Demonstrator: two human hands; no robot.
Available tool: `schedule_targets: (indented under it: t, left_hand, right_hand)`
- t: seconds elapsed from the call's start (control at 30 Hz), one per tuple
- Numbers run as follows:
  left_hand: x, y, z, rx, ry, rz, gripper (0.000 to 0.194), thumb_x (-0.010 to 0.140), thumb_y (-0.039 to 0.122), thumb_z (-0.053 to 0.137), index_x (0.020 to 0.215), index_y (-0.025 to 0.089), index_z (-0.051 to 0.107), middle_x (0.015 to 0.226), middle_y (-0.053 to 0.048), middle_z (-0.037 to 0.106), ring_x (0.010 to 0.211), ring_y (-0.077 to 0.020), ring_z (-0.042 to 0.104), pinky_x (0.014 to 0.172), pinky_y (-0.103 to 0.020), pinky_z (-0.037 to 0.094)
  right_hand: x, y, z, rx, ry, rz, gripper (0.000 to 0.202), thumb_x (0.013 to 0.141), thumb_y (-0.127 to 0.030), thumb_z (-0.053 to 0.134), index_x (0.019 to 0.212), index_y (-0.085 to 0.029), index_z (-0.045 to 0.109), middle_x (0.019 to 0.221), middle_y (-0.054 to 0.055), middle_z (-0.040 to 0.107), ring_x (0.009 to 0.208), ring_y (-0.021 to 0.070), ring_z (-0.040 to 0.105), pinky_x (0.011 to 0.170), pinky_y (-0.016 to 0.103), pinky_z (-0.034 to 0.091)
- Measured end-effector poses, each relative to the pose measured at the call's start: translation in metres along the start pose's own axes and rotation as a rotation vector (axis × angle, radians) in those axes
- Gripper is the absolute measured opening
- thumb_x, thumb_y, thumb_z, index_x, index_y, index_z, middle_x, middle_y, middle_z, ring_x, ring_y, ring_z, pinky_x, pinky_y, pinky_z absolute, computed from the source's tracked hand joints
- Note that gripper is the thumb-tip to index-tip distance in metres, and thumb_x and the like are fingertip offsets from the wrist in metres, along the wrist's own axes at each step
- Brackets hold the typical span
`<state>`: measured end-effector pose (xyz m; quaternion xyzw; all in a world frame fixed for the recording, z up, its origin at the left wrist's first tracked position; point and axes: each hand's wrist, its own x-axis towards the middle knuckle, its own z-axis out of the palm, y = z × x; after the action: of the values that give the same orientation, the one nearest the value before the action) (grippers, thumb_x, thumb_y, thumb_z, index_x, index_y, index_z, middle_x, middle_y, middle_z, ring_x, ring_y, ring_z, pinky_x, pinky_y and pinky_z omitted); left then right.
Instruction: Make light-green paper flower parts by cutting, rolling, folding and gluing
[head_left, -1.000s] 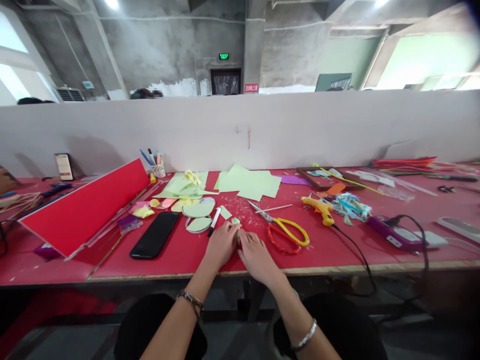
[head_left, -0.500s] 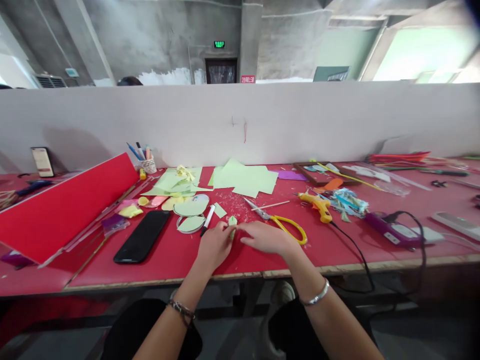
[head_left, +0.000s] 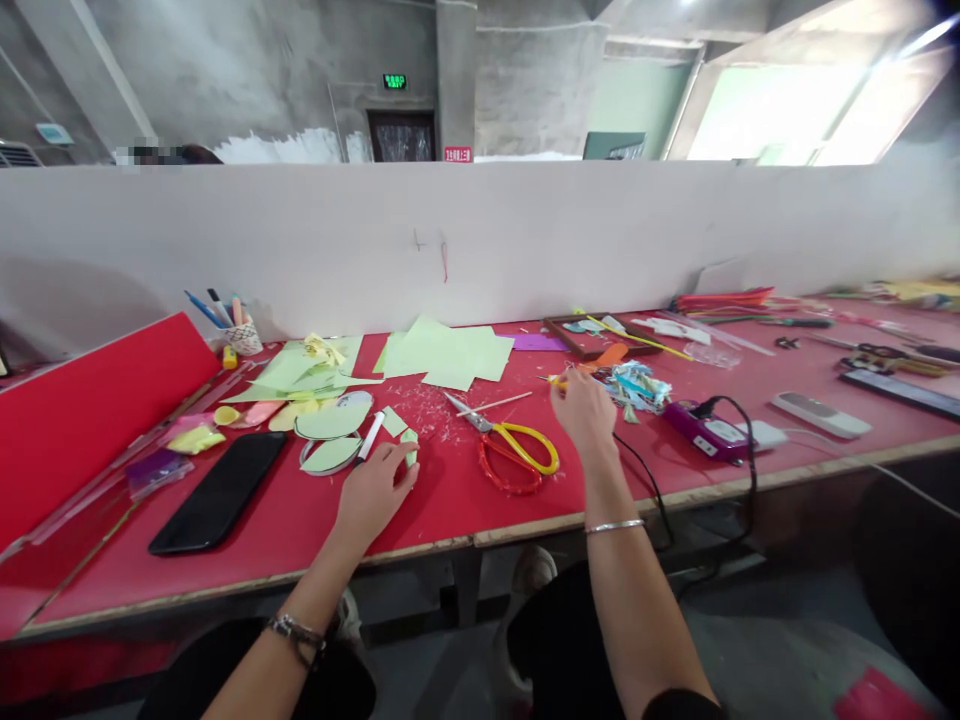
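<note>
My left hand [head_left: 375, 487] rests low over the red table, its thumb and fingers closed on a small light-green paper piece [head_left: 409, 446]. A black-and-white marker [head_left: 370, 437] lies just beyond those fingers. To the right, my right hand [head_left: 585, 408] is closed over the yellow hot glue gun [head_left: 558, 382]; most of the gun is hidden beneath it, with only the front end showing. Between my hands lie scissors [head_left: 517, 448] with one yellow and one red handle loop, a thin wooden stick [head_left: 495, 404] across their blades.
Light-green paper sheets [head_left: 450, 352] lie at the back, cut green ovals [head_left: 334, 420] nearer. A black phone [head_left: 221, 492] and a red board [head_left: 105, 415] are on the left. At right sit blue-white scraps [head_left: 636, 388], a purple power box [head_left: 706, 432] and the gun's cord [head_left: 645, 470].
My right hand has left the paper piece and moved right onto the glue gun. My left hand keeps the paper. The view has turned right, and the scissors' red loop now shows.
</note>
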<state>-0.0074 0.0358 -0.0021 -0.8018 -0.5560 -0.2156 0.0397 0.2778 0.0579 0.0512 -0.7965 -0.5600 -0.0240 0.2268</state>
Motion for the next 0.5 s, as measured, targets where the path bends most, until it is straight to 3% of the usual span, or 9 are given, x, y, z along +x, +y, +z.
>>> schedule_targets:
  t: [0.1,0.23,0.5]
  left_hand:
    - [0.0,0.0,-0.001,-0.041,0.0,-0.035,0.031,0.083,0.037,0.044,0.109,0.024,0.054,0.102,-0.004,0.06,0.077,-0.0155,0.059,0.055,-0.02,0.041]
    - [0.001,0.0,-0.003,-0.108,0.003,-0.053,0.03,0.083,0.034,0.042,0.108,0.023,0.053,0.1,-0.004,0.059,0.068,-0.0139,0.057,0.054,-0.021,0.042]
    - [0.0,-0.002,0.0,-0.156,0.004,-0.026,0.038,0.083,0.024,0.039,0.121,0.021,0.04,0.111,-0.008,0.056,0.089,-0.0184,0.058,0.068,-0.026,0.047]
  right_hand:
    - [0.008,0.027,0.007,-0.069,-0.032,0.155,0.041,0.079,-0.029,0.045,0.111,-0.004,0.053,0.111,0.024,0.054,0.109,0.032,0.047,0.082,0.039,0.04]
    - [0.015,0.046,0.019,-0.105,-0.12,0.271,0.044,0.075,-0.031,0.051,0.111,-0.006,0.056,0.112,0.025,0.054,0.107,0.0341,0.05,0.079,0.042,0.043]
    - [0.022,0.057,0.03,-0.095,-0.161,0.31,0.044,0.077,-0.026,0.043,0.113,-0.004,0.055,0.108,0.024,0.057,0.1,0.0335,0.055,0.073,0.04,0.046]
